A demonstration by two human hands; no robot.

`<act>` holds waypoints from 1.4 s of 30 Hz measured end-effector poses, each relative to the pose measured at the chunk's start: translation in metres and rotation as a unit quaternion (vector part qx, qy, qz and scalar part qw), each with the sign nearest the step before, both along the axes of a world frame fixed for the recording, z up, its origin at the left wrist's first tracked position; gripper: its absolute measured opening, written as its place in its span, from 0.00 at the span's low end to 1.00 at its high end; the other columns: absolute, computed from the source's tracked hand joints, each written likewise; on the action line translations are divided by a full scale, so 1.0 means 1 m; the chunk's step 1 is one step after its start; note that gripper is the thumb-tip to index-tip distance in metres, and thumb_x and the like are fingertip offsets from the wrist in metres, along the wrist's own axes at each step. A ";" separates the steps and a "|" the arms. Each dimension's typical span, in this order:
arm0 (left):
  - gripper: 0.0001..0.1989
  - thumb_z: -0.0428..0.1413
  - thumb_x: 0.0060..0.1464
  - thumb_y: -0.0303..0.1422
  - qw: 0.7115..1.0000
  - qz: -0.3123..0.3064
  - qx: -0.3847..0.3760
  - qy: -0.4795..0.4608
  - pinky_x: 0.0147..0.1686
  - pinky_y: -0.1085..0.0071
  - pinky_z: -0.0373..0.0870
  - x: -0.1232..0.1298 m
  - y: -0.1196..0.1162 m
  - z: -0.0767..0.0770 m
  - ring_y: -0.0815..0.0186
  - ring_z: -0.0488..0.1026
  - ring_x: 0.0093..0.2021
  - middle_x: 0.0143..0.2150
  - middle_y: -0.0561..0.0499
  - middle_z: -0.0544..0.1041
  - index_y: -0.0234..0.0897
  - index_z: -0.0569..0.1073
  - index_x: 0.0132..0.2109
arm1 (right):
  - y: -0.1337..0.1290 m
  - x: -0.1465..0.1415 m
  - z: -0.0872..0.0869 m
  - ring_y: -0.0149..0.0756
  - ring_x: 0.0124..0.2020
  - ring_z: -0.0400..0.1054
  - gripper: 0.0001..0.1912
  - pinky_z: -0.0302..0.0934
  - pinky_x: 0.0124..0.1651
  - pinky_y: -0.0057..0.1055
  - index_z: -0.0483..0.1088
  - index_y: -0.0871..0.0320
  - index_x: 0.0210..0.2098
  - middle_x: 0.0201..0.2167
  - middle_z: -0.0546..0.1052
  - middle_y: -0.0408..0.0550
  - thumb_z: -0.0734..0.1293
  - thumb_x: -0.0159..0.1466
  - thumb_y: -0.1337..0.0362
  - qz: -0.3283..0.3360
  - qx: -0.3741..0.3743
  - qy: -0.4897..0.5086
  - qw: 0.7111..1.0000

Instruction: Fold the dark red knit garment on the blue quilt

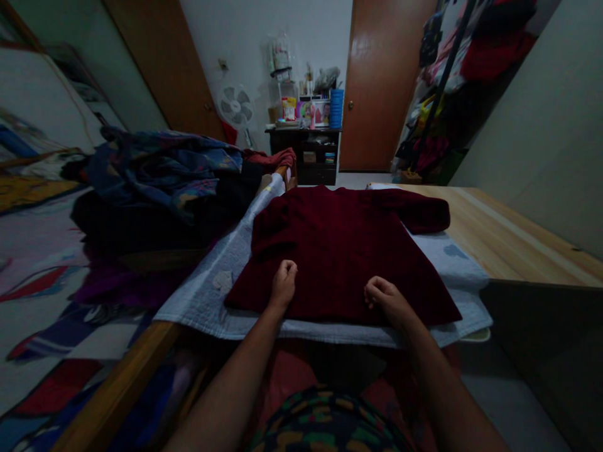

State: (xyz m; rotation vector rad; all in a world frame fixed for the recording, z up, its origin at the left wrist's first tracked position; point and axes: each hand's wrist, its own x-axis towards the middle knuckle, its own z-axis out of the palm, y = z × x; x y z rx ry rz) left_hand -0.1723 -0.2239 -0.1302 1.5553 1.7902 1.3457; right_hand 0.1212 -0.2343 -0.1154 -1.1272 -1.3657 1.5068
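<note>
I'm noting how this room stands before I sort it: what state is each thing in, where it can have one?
Left hand: curled over the garment; grip unclear
Right hand: curled over the garment; grip unclear
Red garment: spread out
Blue cloth: spread underneath
Clothes pile: heaped, crumpled
Fan: upright; running or not unclear
Right door: shut
Blue container: upright

Couldn't tell whether the curled fingers (pixel 292 268) pinched the maroon garment (pixel 334 251). Bottom edge cut off both forearms (pixel 235 389).
</note>
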 end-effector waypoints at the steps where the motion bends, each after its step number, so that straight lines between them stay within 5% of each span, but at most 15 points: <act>1: 0.10 0.43 0.62 0.38 1.000 0.004 0.001 -0.012 0.38 0.73 0.66 0.000 0.000 0.000 0.68 0.69 0.35 0.32 0.54 0.70 0.40 0.65 0.36 | -0.001 0.000 0.001 0.28 0.23 0.60 0.15 0.55 0.26 0.25 0.64 0.56 0.28 0.22 0.68 0.39 0.69 0.58 0.52 0.015 0.003 -0.004 1.000; 9: 0.14 0.40 0.61 0.40 0.996 0.025 0.020 -0.083 0.35 0.72 0.69 -0.003 -0.002 0.001 0.68 0.69 0.32 0.30 0.53 0.69 0.40 0.62 0.31 | 0.000 0.011 0.012 0.36 0.39 0.65 0.14 0.59 0.40 0.31 0.72 0.58 0.25 0.40 0.73 0.49 0.68 0.57 0.53 0.142 0.066 -0.042 0.987; 15: 0.15 0.43 0.60 0.39 0.999 0.020 0.009 0.041 0.42 0.66 0.69 -0.019 -0.007 0.016 0.63 0.71 0.36 0.32 0.49 0.72 0.39 0.67 0.30 | -0.003 0.017 0.015 0.29 0.27 0.61 0.19 0.55 0.31 0.28 0.71 0.59 0.20 0.39 0.74 0.48 0.65 0.59 0.52 0.186 0.036 -0.053 0.980; 19: 0.08 0.50 0.55 0.34 0.947 0.103 -0.014 0.306 0.52 0.58 0.64 -0.045 -0.012 0.033 0.55 0.69 0.49 0.45 0.43 0.72 0.37 0.72 0.38 | -0.001 0.019 0.014 0.31 0.30 0.62 0.16 0.56 0.34 0.29 0.69 0.58 0.21 0.37 0.74 0.47 0.69 0.56 0.52 0.194 0.028 -0.028 0.980; 22: 0.15 0.52 0.54 0.33 0.897 0.128 -0.072 0.416 0.52 0.57 0.64 -0.061 -0.015 0.041 0.51 0.67 0.52 0.53 0.39 0.69 0.35 0.71 0.48 | 0.001 0.020 0.016 0.38 0.39 0.65 0.14 0.58 0.44 0.34 0.71 0.57 0.27 0.36 0.74 0.48 0.71 0.52 0.53 0.203 0.037 0.012 0.978; 27: 0.24 0.50 0.55 0.33 0.862 0.113 -0.140 0.474 0.46 0.60 0.69 -0.067 -0.022 0.048 0.51 0.72 0.48 0.57 0.37 0.65 0.34 0.64 0.59 | -0.001 0.019 0.017 0.41 0.41 0.66 0.13 0.57 0.48 0.37 0.70 0.57 0.21 0.37 0.75 0.51 0.67 0.54 0.54 0.173 0.017 0.034 0.984; 35: 0.26 0.42 0.59 0.28 0.833 0.082 -0.278 0.472 0.37 0.61 0.70 -0.080 -0.024 0.061 0.54 0.76 0.38 0.42 0.38 0.74 0.39 0.57 0.65 | -0.005 0.012 0.015 0.39 0.42 0.69 0.05 0.62 0.44 0.34 0.72 0.57 0.28 0.37 0.76 0.49 0.66 0.53 0.62 0.107 -0.027 0.058 0.992; 38: 0.25 0.41 0.59 0.26 0.831 0.083 -0.249 0.490 0.40 0.60 0.69 -0.082 -0.025 0.063 0.54 0.74 0.42 0.43 0.38 0.74 0.40 0.61 0.63 | -0.008 0.012 0.020 0.39 0.42 0.70 0.09 0.63 0.42 0.34 0.71 0.56 0.35 0.38 0.76 0.48 0.64 0.54 0.63 0.112 -0.022 0.010 0.993; 42: 0.23 0.40 0.60 0.27 0.819 0.119 -0.147 0.542 0.46 0.53 0.66 -0.070 -0.028 0.060 0.47 0.67 0.51 0.56 0.35 0.68 0.40 0.66 0.59 | -0.017 0.017 0.029 0.36 0.40 0.70 0.12 0.63 0.44 0.33 0.70 0.56 0.36 0.35 0.76 0.46 0.61 0.53 0.68 0.117 0.055 -0.073 0.989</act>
